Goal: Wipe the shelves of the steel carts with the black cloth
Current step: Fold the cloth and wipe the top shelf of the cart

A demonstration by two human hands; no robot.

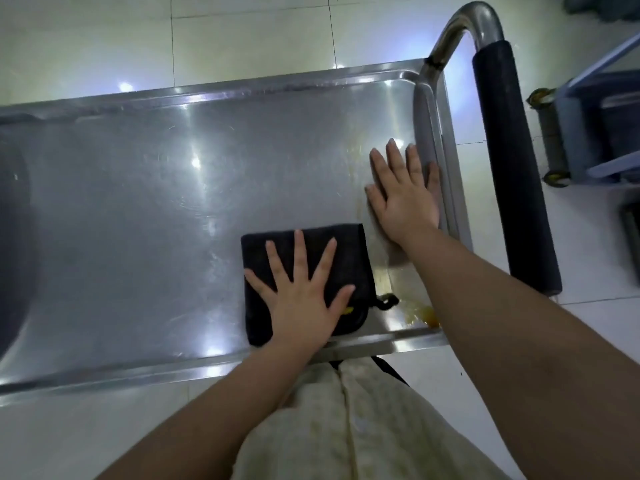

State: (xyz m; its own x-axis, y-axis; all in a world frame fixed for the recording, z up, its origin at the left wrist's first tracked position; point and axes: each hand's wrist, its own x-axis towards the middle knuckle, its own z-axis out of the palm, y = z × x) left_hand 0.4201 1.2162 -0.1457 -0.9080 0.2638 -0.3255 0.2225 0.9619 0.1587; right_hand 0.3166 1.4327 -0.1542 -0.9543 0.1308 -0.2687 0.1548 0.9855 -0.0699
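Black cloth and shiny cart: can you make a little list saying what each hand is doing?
cloth: black cloth, folded, flat on the shelf near the front rim
left hand: fingers spread, presses on the cloth
right hand: flat on bare steel beside the right rim
shelf: shiny steel
stain: yellowish, near right corner
handle: black padding, right end

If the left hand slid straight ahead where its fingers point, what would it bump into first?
Probably the shelf's raised far rim; the left hand, flat on the black cloth, seems to have nothing else ahead.
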